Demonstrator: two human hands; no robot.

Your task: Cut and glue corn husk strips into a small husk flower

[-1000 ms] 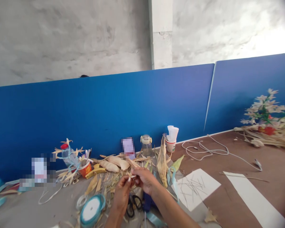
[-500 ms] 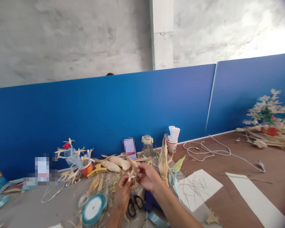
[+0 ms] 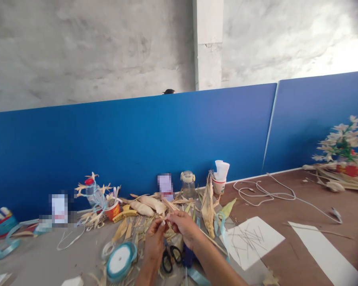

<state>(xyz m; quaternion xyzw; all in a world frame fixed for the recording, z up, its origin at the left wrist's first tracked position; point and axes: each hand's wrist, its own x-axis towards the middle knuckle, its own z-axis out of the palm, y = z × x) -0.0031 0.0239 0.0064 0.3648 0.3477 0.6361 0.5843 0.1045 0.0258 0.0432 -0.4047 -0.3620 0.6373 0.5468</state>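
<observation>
My left hand (image 3: 154, 234) is closed in a pinch around a small pale piece of corn husk (image 3: 163, 218). The fingertips of my right hand (image 3: 183, 227) are pressed together on the same piece, touching or nearly touching the left fingers. A longer husk strip (image 3: 170, 205) rises beside the right fingers; whether that hand holds it too is unclear. Below the hands lie black-handled scissors (image 3: 168, 260), partly covered by the left wrist. A spool of light-blue ribbon (image 3: 119, 260) rests to the left of them. A dark blue object (image 3: 187, 256) is half hidden by the right forearm.
Husks (image 3: 146, 204) and scraps litter the table's middle. A clear jar (image 3: 187, 184) and a paper cup (image 3: 219, 186) stand by the blue partition (image 3: 137, 147). Thin wires lie on white paper (image 3: 271, 240). A white cable (image 3: 301, 202) crosses the right side. Behind the partition a head (image 3: 168, 91) shows.
My right hand has come down and left to meet the left hand at the small husk piece. The camera view has shifted slightly. The head behind the partition has moved right.
</observation>
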